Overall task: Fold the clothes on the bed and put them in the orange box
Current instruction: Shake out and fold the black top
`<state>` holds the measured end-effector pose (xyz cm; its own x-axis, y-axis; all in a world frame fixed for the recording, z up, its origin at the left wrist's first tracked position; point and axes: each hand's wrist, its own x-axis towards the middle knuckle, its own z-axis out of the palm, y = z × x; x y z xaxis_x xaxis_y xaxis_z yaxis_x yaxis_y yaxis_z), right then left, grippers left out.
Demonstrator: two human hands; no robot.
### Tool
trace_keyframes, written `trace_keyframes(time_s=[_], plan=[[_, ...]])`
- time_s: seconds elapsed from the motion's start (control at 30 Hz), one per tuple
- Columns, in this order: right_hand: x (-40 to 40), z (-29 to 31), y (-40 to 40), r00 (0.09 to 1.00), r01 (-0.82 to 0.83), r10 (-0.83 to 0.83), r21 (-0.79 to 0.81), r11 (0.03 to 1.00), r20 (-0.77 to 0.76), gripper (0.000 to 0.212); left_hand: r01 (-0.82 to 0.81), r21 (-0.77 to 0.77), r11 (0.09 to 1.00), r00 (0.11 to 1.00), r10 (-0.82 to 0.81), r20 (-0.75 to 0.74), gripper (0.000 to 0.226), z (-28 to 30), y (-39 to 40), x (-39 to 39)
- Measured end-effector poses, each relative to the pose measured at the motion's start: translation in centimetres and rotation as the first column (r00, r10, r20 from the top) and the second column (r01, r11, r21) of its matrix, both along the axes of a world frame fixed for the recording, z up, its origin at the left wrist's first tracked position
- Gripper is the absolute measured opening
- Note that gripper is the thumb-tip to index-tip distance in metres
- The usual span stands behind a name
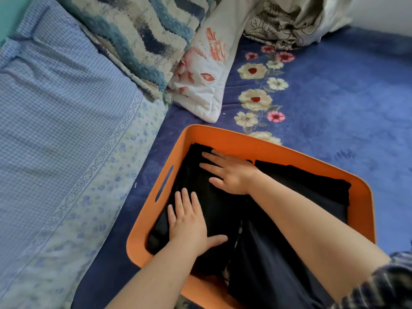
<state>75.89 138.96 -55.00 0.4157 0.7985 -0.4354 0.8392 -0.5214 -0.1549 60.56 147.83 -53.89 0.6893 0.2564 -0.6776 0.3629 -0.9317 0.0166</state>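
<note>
One orange box point(278, 148), two hands point(188, 221) point(229, 172), two folded dark garments point(211, 215) point(312, 188)

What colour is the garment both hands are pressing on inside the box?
Black, seen in the head view: the folded garment lies in the orange box.

Soft, even daylight with faint shadows, wide-angle bending at the edges, and slight overall blur, strongest in the corners.

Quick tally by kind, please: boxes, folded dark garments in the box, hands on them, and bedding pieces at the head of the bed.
Orange box: 1
Folded dark garments: 2, black garment and navy garment
Hands pressing flat on the black one: 2, left hand, right hand
Bedding pieces: 4, checked pillow, wavy blanket, floral pillow, crumpled quilt
Total: 9
</note>
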Motion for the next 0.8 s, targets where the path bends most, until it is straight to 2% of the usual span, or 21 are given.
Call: trace_keyframes(time_s=[0.2,0.37,0.43,0.47,0.53,0.57,0.6,0.63,0.67,0.7,0.73,0.8], plan=[[0.5,-2.1,-0.1,0.999,0.006,-0.004,0.053,0.999,-0.043,0.051,0.013,0.038,0.999,0.997,-0.01,-0.074,0.125,-1.6,-0.3,1.3],[0.0,-1.8,0.0,1.0,-0.005,0.005,-0.004,1.0,0.01,0.055,0.024,0.053,0.998,0.997,-0.02,-0.072,0.124,-1.1,-0.3,1.2],[-0.6,-0.6,-0.5,0.996,-0.059,0.055,0.061,0.996,0.065,0.07,0.022,0.028,0.999,0.998,-0.02,-0.063,0.123,-0.3,-0.3,1.1],[-0.9,0.2,-1.0,0.99,-0.107,0.095,0.125,0.986,0.101,0.07,0.025,0.022,0.999,0.998,-0.023,-0.063,0.121,0.1,-0.3,1.0],[-1.4,1.8,-3.0,0.984,-0.14,0.105,0.26,0.955,0.147,0.055,0.029,0.029,0.999,1.0,-0.029,-0.006,0.11,1.8,-0.5,0.8],[-1.6,2.5,-4.1,0.981,-0.123,0.072,0.291,0.949,0.179,0.05,0.022,0.017,1.0,0.996,-0.024,0.087,0.098,2.5,-0.6,0.7],[-1.8,3.3,-5.7,0.973,-0.11,0.042,0.3,0.948,0.225,0.049,0.041,0.01,0.999,0.969,-0.042,0.242,0.083,3.1,-1.1,0.4],[-1.9,4.0,-7.3,0.965,-0.098,0.019,0.294,0.951,0.26,0.049,0.113,0.037,0.993,0.894,-0.117,0.433,0.068,3.4,-1.7,0.1],[-2.0,4.3,-9.1,0.956,-0.086,0.0,0.282,0.956,0.292,0.049,0.197,0.034,0.98,0.798,-0.181,0.575,0.058,3.4,-2.3,-0.2],[-2.1,4.5,-11.1,0.954,-0.058,-0.011,0.219,0.974,0.301,0.051,0.351,-0.01,0.936,0.685,-0.249,0.684,0.052,3.2,-3.3,-0.7],[-2.1,4.4,-12.6,0.955,-0.028,-0.013,0.133,0.991,0.297,0.056,0.522,-0.067,0.85,0.594,-0.306,0.744,0.051,3.2,-4.2,-1.3],[-2.1,3.9,-14.9,0.962,0.002,-0.002,0.002,1.0,0.273,0.068,0.802,-0.062,0.595,0.448,-0.528,0.722,0.055,2.7,-5.9,-1.9]])
